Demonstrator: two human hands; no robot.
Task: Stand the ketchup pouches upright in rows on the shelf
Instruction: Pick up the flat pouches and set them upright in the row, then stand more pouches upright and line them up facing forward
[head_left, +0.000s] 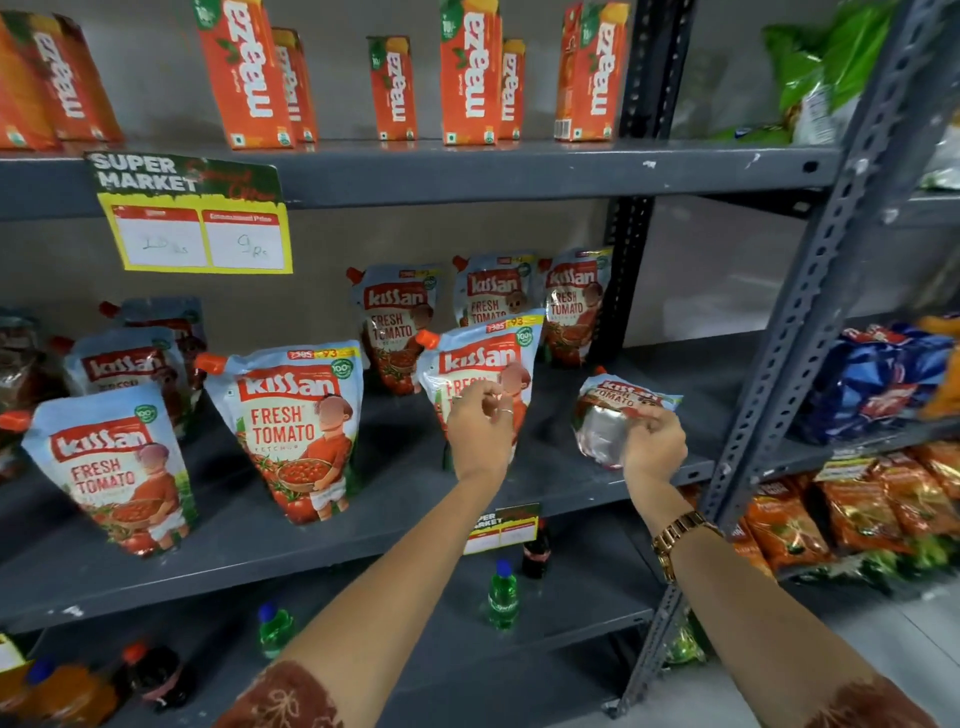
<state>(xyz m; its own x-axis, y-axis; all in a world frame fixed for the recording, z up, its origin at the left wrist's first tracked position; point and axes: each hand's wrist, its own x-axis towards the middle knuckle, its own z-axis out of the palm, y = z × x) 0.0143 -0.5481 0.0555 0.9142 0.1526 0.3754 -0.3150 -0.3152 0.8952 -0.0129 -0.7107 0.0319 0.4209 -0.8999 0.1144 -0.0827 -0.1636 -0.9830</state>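
Several Kissan ketchup pouches stand upright on the grey middle shelf (363, 551). One pouch (298, 421) stands front centre, another (111, 467) front left, and more stand behind. My left hand (480, 423) rests on the front of an upright pouch (480, 353), fingers curled against it. My right hand (652, 444) grips the lower edge of a pouch (615, 410) that lies tipped over at the right of the shelf, its silvery bottom facing me. Three pouches, one of them (397, 322), stand in the back row.
Orange Maaza juice cartons (470, 73) line the shelf above. A yellow price tag (200, 228) hangs from that shelf's edge. A grey perforated upright (810, 291) bounds the right side. Soda bottles, one green (503, 592), stand on the lower shelf. Snack packets (878, 384) fill the neighbouring rack.
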